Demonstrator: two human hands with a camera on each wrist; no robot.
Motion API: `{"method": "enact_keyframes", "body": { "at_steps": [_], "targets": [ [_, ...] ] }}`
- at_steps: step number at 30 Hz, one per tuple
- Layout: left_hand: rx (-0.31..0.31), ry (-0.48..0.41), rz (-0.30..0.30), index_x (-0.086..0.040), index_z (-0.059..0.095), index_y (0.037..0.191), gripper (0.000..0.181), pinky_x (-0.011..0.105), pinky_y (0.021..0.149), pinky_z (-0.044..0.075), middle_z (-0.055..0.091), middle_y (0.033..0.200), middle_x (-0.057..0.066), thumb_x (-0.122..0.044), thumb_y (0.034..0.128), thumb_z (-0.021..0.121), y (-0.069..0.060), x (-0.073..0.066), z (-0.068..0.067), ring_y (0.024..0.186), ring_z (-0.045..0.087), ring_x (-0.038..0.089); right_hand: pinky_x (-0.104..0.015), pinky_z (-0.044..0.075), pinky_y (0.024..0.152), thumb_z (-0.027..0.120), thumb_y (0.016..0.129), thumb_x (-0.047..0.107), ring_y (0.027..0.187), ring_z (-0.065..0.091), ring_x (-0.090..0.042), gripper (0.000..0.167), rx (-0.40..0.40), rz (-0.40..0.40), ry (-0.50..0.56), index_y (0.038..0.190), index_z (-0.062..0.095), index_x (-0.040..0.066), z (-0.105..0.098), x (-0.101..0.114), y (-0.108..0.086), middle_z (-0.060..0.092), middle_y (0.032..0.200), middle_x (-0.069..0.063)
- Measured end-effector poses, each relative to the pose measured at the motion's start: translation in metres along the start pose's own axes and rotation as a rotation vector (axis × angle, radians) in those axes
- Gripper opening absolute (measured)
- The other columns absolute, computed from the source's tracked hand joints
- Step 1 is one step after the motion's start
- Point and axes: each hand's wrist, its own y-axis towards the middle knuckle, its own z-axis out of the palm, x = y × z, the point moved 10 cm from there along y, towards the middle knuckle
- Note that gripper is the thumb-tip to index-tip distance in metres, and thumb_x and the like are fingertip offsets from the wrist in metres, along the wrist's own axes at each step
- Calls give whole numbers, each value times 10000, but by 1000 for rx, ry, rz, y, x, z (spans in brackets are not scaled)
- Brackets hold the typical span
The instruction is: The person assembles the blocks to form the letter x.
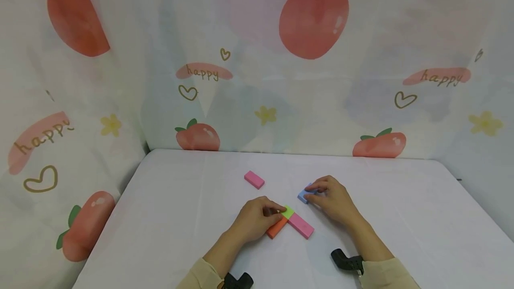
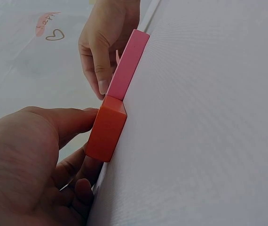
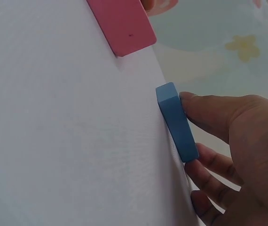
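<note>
1. The orange block [image 1: 275, 229] is a smooth, bright, straight-sided bar with softened edges; it lies slantwise near the middle of the surface [image 1: 176, 217], towards the person.
2. The left hand [image 1: 254, 218] grasps it, thumb on one side and fingers on the other.
3. A lime-green block [image 1: 288, 212] shows as a small piece at the far end of the orange one, partly covered by the left fingertips.
4. A pink block [image 1: 301, 225] touches the green one and slants the opposite way from the orange, so the three form an angle.
5. The blue block [image 1: 303, 196], a slim bar, sits beyond and to the right of these, apart from them. The right hand [image 1: 332, 199] pinches it between thumb and fingers; whether it rests on the cloth or just above, I cannot tell.
6. A second pink block [image 1: 254, 179] lies alone, farther back and to the left.
7. The surface wears a plain white covering, faintly woven up close.
8. Around it hang pale pastel walls [image 1: 249, 21] printed with red fruit, yellow flowers, outlined hearts and the word "happy".
</note>
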Motion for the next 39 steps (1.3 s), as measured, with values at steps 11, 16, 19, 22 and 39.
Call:
{"method": "enact_keyframes", "body": {
  "at_steps": [11, 16, 19, 22, 39],
  "targets": [
    [-1, -5, 8, -325, 819, 1085, 164, 230, 679, 439, 645, 893, -157, -272, 938, 770, 1, -1, 0, 769, 537, 42, -361, 477, 862, 828, 884, 254, 1061, 603, -240, 183, 13, 4, 8, 1044, 811, 167, 1, 2, -3, 636, 1161, -51],
    [-2, 0, 6, -335, 815, 1090, 168, 223, 680, 441, 639, 888, -174, -277, 941, 766, 1, 0, 0, 771, 535, 33, -338, 471, 842, 830, 883, 260, 1056, 601, -249, 180, 14, 8, 16, 1034, 814, 164, 0, 3, -2, 639, 1159, -64],
    [-2, -3, 2, -341, 815, 1088, 167, 224, 684, 441, 638, 885, -174, -283, 939, 765, 2, 1, 0, 773, 536, 37, -341, 468, 842, 826, 886, 257, 1057, 596, -247, 165, 22, 10, 22, 1028, 813, 172, 1, 4, -2, 636, 1160, -62],
    [0, -9, -1, -342, 815, 1089, 169, 229, 684, 443, 638, 885, -166, -284, 939, 763, 2, 2, 0, 775, 538, 45, -349, 474, 852, 825, 887, 255, 1058, 591, -236, 147, 30, 19, 23, 1019, 813, 191, 2, 3, -2, 633, 1159, -47],
    [-1, -5, 12, -337, 817, 1084, 168, 237, 701, 446, 646, 890, -153, -267, 942, 763, -1, -1, 0, 793, 546, 59, -369, 485, 887, 838, 868, 257, 1027, 596, -197, 129, 33, 10, 26, 990, 813, 222, 6, 3, -3, 637, 1133, -8]
  ]
}}
